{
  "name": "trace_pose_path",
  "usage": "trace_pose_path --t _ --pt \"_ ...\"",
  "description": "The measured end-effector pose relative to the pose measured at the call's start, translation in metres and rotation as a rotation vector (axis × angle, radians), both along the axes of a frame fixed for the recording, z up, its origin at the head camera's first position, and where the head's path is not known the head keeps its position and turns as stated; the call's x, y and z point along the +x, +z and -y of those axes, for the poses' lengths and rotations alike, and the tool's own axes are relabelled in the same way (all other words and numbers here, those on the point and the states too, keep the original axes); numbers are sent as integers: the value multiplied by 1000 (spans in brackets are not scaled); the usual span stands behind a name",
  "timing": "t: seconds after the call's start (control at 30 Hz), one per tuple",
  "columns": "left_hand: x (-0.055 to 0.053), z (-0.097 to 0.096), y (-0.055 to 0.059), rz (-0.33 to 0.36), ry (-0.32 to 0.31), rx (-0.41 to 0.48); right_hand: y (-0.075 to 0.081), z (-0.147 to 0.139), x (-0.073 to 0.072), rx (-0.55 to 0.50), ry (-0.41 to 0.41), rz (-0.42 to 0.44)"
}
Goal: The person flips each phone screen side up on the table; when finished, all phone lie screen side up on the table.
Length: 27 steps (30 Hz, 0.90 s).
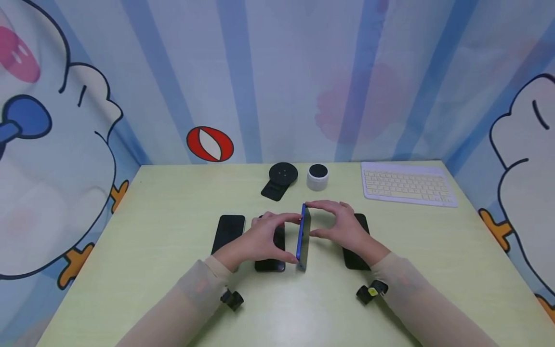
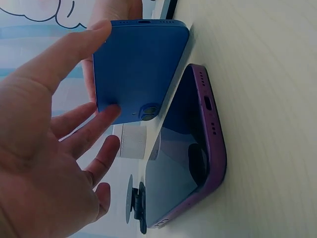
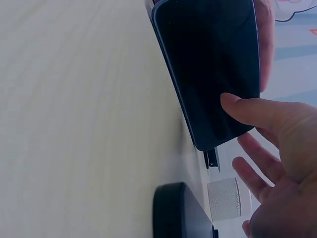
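A blue smartphone (image 1: pixel 305 238) stands on a long side edge in the middle of the table, its back to the left and its dark screen to the right. My left hand (image 1: pixel 262 238) holds it from the left, thumb at the near end and a fingertip on the back by the camera lenses (image 2: pixel 148 112). From the right, my right hand (image 1: pixel 340 224) pinches the far end, thumb (image 3: pixel 240 106) on the screen. Partly under my left hand lies a purple-edged phone (image 2: pixel 215 134), screen up. A black phone (image 1: pixel 358 260) lies below my right hand, partly covered.
Another dark-screened phone (image 1: pixel 228 231) lies at the left. Farther back are a black folding stand with a round disc (image 1: pixel 283 173), a white cylinder with a black top (image 1: pixel 318 179) and a lilac-framed keyboard (image 1: pixel 407 184). A striped cloth backdrop (image 1: pixel 286 82) rises behind the table.
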<state>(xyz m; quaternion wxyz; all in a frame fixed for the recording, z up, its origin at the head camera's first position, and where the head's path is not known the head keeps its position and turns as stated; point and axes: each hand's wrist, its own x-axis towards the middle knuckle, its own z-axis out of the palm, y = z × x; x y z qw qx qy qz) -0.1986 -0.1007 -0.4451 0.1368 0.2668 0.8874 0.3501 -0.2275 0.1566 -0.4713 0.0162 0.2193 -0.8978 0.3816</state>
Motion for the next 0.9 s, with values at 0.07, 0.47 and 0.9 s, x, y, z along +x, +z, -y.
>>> trace_pose_path --t 0.07,0.47,0.9 --pt "0 1 -1 4 6 -3 -1 0 -1 39 -2 4" --pt "2 5 -5 19 53 -7 -5 -7 -1 228 -16 -14" --pt "3 -7 -19 -114 74 -125 1 -20 1 251 -7 30"
